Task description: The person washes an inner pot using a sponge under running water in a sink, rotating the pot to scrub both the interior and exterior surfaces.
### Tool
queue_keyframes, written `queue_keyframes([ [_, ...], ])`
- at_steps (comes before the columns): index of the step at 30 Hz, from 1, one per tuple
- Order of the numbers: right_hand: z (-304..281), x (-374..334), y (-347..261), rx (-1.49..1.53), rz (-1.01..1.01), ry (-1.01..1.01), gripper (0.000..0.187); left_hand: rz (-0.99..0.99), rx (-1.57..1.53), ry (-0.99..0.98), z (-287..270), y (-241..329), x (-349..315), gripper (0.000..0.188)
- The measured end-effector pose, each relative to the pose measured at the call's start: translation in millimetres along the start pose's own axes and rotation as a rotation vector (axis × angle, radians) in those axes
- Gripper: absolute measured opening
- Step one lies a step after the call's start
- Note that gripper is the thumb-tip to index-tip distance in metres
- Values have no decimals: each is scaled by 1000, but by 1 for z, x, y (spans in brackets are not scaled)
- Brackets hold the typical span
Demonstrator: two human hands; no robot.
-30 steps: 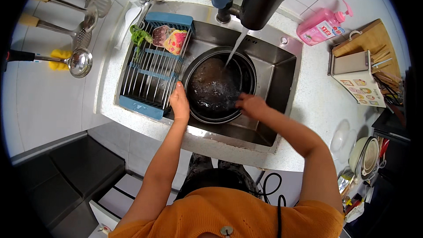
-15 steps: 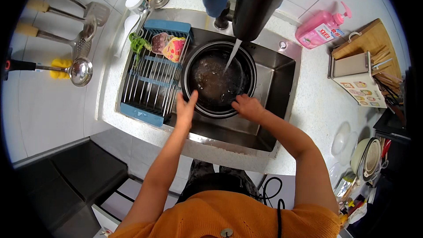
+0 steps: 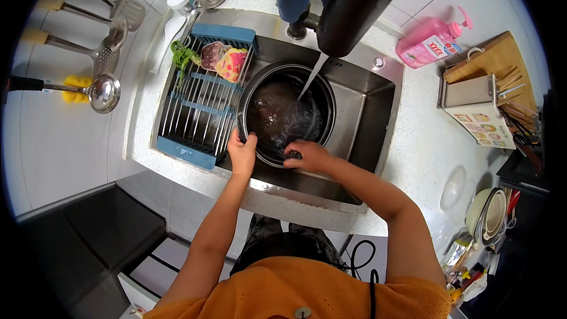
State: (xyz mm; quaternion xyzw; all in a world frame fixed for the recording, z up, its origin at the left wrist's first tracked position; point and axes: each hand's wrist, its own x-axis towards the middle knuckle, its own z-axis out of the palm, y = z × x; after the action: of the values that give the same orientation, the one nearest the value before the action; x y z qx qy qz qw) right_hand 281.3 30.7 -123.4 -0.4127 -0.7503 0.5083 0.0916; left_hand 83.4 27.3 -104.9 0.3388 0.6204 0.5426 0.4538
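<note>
Steel sink (image 3: 378,103): black pot (image 3: 286,112) mouth-up, both hands on near rim.

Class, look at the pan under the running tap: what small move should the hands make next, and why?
Probably scrub on around the pan: water is streaming in, the left hand grips its rim, and the right hand presses a dark scrubber against the near inner wall.
</note>
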Motion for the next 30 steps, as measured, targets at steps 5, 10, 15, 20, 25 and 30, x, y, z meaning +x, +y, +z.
queue_keyframes([
  [5, -25, 41, 9, -410, 15, 198, 30, 95, 119, -51, -13, 0, 1, 5],
  [10, -20, 56, 41, -792, 171, 378, 21, 115, 199, -113, -11, 9, 3, 6],
  [15, 31, 63, 40, -710, 387, -29, 28, 99, 152, 4, -14, 4, 8, 15],
  [20, 70, 86, 0, 256, 572, 89, 29, 92, 143, 2, -14, 1, 11, 17],
  [25, 57, 85, -17, 798, 478, -74, 41, 155, 208, 34, -12, 3, 12, 15],
  [30, 38, 64, 29, -283, 317, -163, 23, 107, 294, 49, -14, 7, 10, 14],
])
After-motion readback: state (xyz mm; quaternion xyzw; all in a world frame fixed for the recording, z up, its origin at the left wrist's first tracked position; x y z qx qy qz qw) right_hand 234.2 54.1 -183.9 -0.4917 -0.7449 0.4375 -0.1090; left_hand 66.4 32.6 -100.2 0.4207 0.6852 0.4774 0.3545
